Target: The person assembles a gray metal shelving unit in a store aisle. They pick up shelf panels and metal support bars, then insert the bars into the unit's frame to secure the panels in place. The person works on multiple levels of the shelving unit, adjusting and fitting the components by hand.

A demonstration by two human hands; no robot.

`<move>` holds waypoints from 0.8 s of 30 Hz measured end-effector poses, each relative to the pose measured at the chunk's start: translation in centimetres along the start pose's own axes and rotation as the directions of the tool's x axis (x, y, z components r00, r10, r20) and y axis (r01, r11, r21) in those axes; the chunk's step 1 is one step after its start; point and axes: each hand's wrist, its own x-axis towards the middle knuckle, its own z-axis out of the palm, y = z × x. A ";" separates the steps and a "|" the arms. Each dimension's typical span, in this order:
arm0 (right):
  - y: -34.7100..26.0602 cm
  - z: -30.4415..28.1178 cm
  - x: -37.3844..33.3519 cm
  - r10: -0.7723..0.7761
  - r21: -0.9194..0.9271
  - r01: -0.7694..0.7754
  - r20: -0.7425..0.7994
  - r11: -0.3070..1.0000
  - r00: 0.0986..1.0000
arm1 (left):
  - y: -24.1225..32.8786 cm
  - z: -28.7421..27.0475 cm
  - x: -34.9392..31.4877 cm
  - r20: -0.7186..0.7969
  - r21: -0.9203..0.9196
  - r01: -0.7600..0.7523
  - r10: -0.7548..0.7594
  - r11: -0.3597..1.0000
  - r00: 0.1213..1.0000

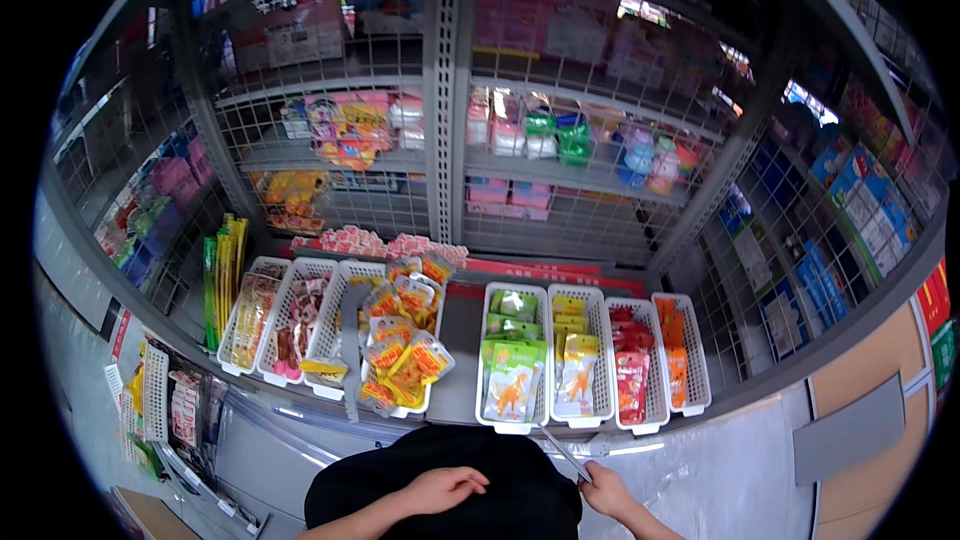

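Note:
My left hand (448, 490) hovers over my dark clothing at the lower middle. Its fingers are loosely bent and nothing shows in them. To its right, my right hand (604, 489) is closed on one end of a thin light-grey strip (568, 457). The strip slants up and left, its far end close to the front of a white basket (514, 428). That basket holds green snack packets (516, 380). Beside it are baskets of yellow packets (578, 376), red packets (632, 387) and orange packets (675, 360).
On the shelf's left part, white baskets hold orange-yellow packets (405, 340), pink-brown packets (300, 320) and reddish packets (250, 320). A grey strip (351, 350) lies across one basket. Wire mesh (380, 180) stands behind. A grey panel (850, 427) and brown cartons (870, 360) are at right.

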 end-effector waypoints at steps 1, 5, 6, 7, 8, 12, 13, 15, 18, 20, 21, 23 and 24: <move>-3.7 -2.7 -1.5 -0.066 -0.006 0.066 -0.093 0.998 0.993 | 1.3 0.0 0.8 -0.001 -0.079 -0.067 0.068 0.995 0.998; -13.2 -5.9 -4.7 -0.383 0.240 0.462 -0.312 0.854 0.870 | 7.2 1.0 2.1 0.205 -0.590 0.014 0.133 0.807 0.970; -14.4 -5.3 -4.7 -0.462 0.301 0.582 -0.387 0.755 0.798 | 9.6 0.5 1.9 0.389 -0.655 0.222 0.071 0.722 0.918; -17.3 -6.1 -4.8 -0.622 0.265 0.771 -0.467 0.579 0.628 | 10.5 0.2 1.9 0.493 -0.695 0.295 0.136 0.656 0.859; -19.2 -6.3 -4.7 -0.746 0.114 0.856 -0.442 0.504 0.498 | 10.4 0.7 1.7 0.465 -0.841 0.316 0.290 0.439 0.836; -24.4 -6.0 -6.1 -0.896 -0.146 0.908 -0.281 0.393 0.342 | 13.3 -2.4 -3.4 0.233 -0.968 0.221 0.098 0.119 0.968; -25.2 -5.8 -6.5 -0.891 -0.083 0.908 -0.249 0.411 0.380 | 14.2 -3.2 -4.3 0.202 -0.975 0.194 0.072 0.106 0.977; -26.7 -5.3 -6.5 -0.904 -0.135 0.904 -0.205 0.406 0.376 | 13.0 -3.6 -4.8 0.115 -0.993 0.116 0.019 -0.024 0.993; -28.4 -5.7 -6.9 -0.905 -0.291 0.857 -0.125 0.425 0.406 | 13.6 -4.6 -4.7 -0.016 -0.997 -0.027 -0.163 -0.070 0.987; -29.0 -5.8 -7.0 -0.848 -0.194 0.833 -0.245 0.518 0.471 | 12.8 -6.2 -4.2 -0.172 -0.979 -0.196 -0.294 -0.053 0.940; -28.6 -5.0 -6.1 -0.783 -0.082 0.826 -0.382 0.557 0.491 | 11.6 -7.6 -3.7 -0.327 -0.942 -0.327 -0.017 -0.075 0.945; -28.5 -5.5 -6.0 -0.609 0.399 0.727 -0.398 0.559 0.686 | 12.4 -10.5 -4.1 -0.507 -0.861 -0.480 0.210 -0.166 0.836; -28.8 -6.3 -6.7 -0.483 0.781 0.442 -0.208 0.442 0.850 | 15.1 -11.8 -4.9 -0.549 -0.833 -0.519 0.168 -0.194 0.819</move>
